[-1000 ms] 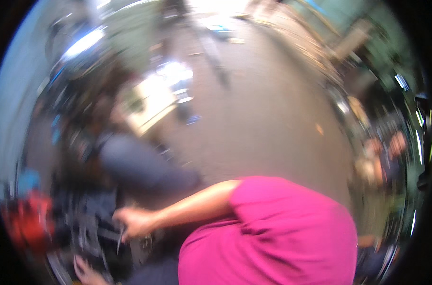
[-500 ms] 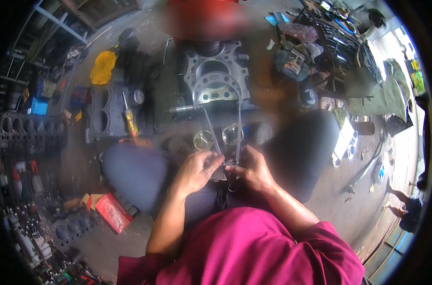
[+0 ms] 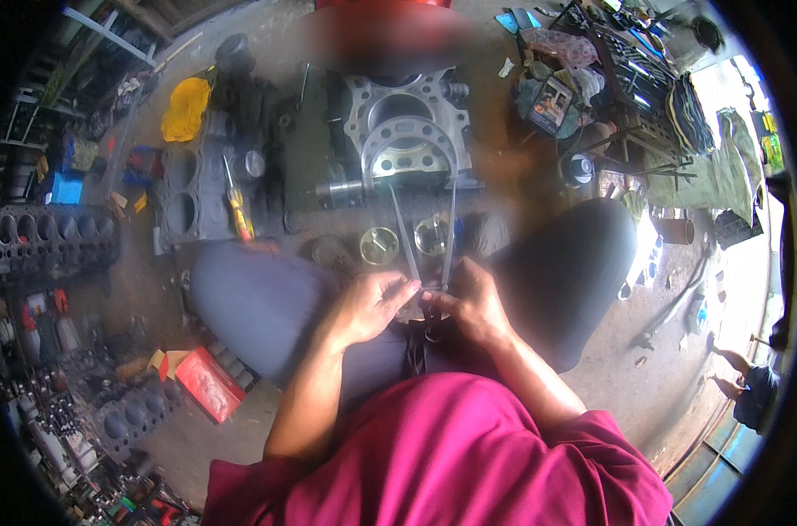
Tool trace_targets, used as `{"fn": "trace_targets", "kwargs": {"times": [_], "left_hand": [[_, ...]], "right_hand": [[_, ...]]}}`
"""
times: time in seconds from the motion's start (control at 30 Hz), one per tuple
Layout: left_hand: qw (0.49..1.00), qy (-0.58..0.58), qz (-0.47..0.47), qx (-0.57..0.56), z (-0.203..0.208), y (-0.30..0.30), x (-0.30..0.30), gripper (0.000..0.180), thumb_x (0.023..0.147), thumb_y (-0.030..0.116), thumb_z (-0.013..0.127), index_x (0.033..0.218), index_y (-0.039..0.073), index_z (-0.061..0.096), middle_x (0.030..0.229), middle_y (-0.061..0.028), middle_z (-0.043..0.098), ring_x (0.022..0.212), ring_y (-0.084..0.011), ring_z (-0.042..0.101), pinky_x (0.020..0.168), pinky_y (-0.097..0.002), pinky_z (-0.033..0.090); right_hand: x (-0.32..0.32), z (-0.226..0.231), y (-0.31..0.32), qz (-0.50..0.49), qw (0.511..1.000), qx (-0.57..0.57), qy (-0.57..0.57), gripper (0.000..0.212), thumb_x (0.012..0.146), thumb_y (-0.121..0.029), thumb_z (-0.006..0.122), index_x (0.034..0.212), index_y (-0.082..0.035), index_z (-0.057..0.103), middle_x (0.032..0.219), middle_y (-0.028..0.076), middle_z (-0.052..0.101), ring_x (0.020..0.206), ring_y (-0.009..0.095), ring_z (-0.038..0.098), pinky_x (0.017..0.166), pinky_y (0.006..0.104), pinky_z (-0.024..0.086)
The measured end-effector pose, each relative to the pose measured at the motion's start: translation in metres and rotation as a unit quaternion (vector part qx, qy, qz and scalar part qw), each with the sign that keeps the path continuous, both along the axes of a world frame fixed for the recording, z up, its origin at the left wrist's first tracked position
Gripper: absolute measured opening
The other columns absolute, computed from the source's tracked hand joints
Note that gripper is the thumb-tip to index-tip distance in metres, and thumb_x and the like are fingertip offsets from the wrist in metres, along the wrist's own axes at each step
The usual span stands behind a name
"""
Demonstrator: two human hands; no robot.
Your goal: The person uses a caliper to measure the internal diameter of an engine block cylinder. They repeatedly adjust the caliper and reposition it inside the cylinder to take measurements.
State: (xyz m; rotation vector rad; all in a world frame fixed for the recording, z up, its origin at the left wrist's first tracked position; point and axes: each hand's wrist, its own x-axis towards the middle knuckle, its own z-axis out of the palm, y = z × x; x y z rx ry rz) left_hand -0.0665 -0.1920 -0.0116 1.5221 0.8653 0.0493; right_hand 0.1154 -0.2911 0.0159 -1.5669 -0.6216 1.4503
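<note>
With pinched fingers, my left hand (image 3: pixel 366 307) and my right hand (image 3: pixel 471 301) hold the near end of a caliper-like metal tool (image 3: pixel 403 230) in front of my lap. Its two long, thin legs reach away from me toward an engine block (image 3: pixel 356 112), and a small crosspiece shows between my fingertips. Beyond the leg tips, a pale arch with round holes (image 3: pixel 409 128) overlaps the block's large round bore; whether it belongs to the tool I cannot tell. Two round pistons (image 3: pixel 379 245) sit on the floor on either side of the legs.
A yellow-handled screwdriver (image 3: pixel 238 210) lies on another block (image 3: pixel 184 230) at left. Cylinder blocks (image 3: pixel 52 235) stand farther left, near a red box (image 3: pixel 209 384). A yellow cloth (image 3: pixel 186 109) lies far left. A tool rack (image 3: pixel 626 74) and covered items (image 3: pixel 547 101) occupy the far right.
Both hands and the tool's near end appear slightly higher in the picture, with the legs a little to the right. The whole view has shifted slightly. The grip looks the same.
</note>
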Motion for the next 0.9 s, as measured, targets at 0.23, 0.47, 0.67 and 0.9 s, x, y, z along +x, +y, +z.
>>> {"fn": "trace_targets", "kwargs": {"times": [0.23,0.47,0.67,0.9], "left_hand": [[0.999,0.013,0.024,-0.017,0.0031,-0.0044,0.0045,0.034,0.101,0.033,0.061,0.090,0.001,0.066,0.071,-0.0024,0.062,0.062,-0.0090,0.059,0.057,-0.0269,0.047],[0.999,0.004,0.045,-0.024,0.0021,-0.0058,0.0069,0.036,0.101,0.035,0.061,0.090,0.001,0.066,0.070,-0.0034,0.062,0.060,-0.0093,0.060,0.055,-0.0273,0.048],[0.999,-0.002,0.051,0.009,-0.0011,-0.0076,0.0084,0.037,0.101,0.037,0.061,0.089,0.001,0.066,0.069,-0.0031,0.062,0.059,-0.0096,0.061,0.055,-0.0273,0.049],[0.999,0.016,0.052,-0.001,-0.0027,-0.0073,0.0078,0.037,0.101,0.036,0.061,0.089,0.002,0.066,0.069,-0.0032,0.063,0.060,-0.0095,0.062,0.055,-0.0269,0.049]], "right_hand": [[-0.0001,-0.0002,0.0032,0.000,1.000,0.016,-0.010,0.033,0.087,0.002,0.074,0.114,0.002,0.054,0.103,0.013,0.072,0.094,0.016,0.069,0.080,0.0308,0.058],[0.0012,0.0032,0.0066,0.028,0.998,-0.009,-0.058,0.035,0.087,0.001,0.075,0.115,0.002,0.056,0.105,0.014,0.072,0.094,0.016,0.069,0.085,0.0309,0.057],[0.0014,0.0029,0.0079,0.009,1.000,-0.006,-0.012,0.035,0.087,0.002,0.074,0.116,0.002,0.055,0.106,0.014,0.071,0.096,0.017,0.068,0.085,0.0312,0.057],[0.0002,-0.0003,0.0079,0.009,1.000,0.012,-0.027,0.036,0.087,0.003,0.074,0.117,0.002,0.054,0.105,0.013,0.071,0.098,0.017,0.068,0.087,0.0318,0.057]]}}
